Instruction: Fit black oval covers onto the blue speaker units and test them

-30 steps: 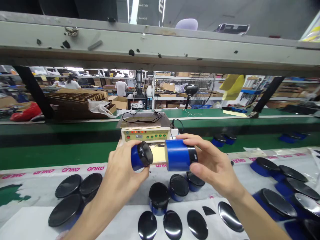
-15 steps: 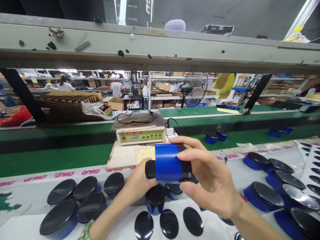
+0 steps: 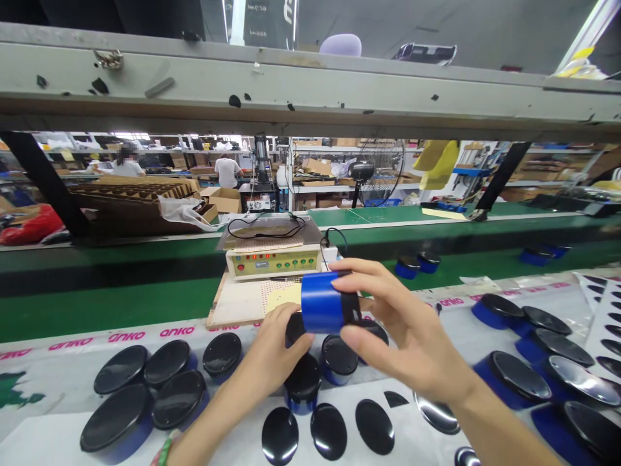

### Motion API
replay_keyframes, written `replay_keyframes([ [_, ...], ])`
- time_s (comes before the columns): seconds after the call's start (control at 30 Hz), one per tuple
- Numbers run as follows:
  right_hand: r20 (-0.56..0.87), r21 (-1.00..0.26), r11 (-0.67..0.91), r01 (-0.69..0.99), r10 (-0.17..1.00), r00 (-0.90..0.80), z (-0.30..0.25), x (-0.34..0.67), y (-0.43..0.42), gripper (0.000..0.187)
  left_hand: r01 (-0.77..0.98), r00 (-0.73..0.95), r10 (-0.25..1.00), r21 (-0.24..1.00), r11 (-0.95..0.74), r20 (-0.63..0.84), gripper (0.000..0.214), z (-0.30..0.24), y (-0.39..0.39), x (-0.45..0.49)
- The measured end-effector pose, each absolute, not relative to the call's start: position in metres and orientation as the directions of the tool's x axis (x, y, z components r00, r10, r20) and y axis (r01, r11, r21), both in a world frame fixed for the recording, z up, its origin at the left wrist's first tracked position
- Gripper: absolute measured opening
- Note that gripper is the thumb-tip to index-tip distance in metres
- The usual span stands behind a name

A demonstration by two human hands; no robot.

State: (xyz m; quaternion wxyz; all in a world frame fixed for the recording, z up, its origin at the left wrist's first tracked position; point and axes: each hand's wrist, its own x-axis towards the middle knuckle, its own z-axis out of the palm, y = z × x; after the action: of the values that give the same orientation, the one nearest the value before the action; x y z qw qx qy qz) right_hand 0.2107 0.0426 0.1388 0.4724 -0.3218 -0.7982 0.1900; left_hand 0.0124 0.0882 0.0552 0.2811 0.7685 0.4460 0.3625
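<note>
Two hands up over the desk (image 3: 466, 336), centre of frame. Right hand (image 3: 407, 343): fingers closed around the blue cylinder (image 3: 323, 303), held on its side, black band end toward the palm, open blue end facing left. Left hand (image 3: 274, 349): fingers curled around a small black-faced piece (image 3: 294, 327), looks gripped, sitting just below and beside the cylinder's left end. Can't tell if the two touch or are seated; the thumb hides the joint. My read: this pair is mid-fit, not visibly joined yet. Below the hands, two short blue units with black tops (image 3: 302, 383) stand on the desk, near each other. Three loose black oval discs (image 3: 328, 430) lie flat at lower centre, apart from any body. Larger black-topped pucks (image 3: 115, 427) are clustered lower left, with more stacked overlapping at lower right. So plenty of loose parts are left, judging by the spread. Tester box (image 3: 273, 262) with red and green lamps sits behind the hands at the belt edge, wired up. Green belt (image 3: 97, 304) runs across mid frame with a few blue pieces on it at the right. Other people are working far back, upper left.
</note>
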Motion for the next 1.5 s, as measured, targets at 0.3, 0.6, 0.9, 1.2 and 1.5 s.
replay_keyframes([
  [0.3,0.114,-0.412,0.41,0.814,0.909,-0.4,0.092,0.222,0.104,0.027,0.624,0.454,0.874,0.638,-0.452,0.176,0.053,0.075,0.069,0.011],
  [0.6,-0.12,-0.325,0.3,0.897,0.927,-0.354,0.105,0.254,0.082,0.058,0.658,0.662,0.749,0.471,-0.588,0.011,0.069,0.054,0.065,0.025],
  [0.9,0.147,-0.539,0.315,0.781,0.948,-0.281,0.148,0.244,0.055,0.048,0.415,0.521,0.822,0.772,-0.481,0.232,0.082,0.096,0.047,0.009],
  [1.2,0.484,-0.743,0.648,0.169,0.694,-0.533,0.143,0.208,0.022,0.07,0.136,0.295,0.775,0.779,-0.613,0.558,0.064,0.129,0.026,-0.004],
  [1.5,0.527,-0.7,0.695,0.163,0.657,-0.539,0.144,0.209,0.023,0.071,0.149,0.297,0.747,0.743,-0.652,0.595,0.064,0.128,0.03,-0.004],
])
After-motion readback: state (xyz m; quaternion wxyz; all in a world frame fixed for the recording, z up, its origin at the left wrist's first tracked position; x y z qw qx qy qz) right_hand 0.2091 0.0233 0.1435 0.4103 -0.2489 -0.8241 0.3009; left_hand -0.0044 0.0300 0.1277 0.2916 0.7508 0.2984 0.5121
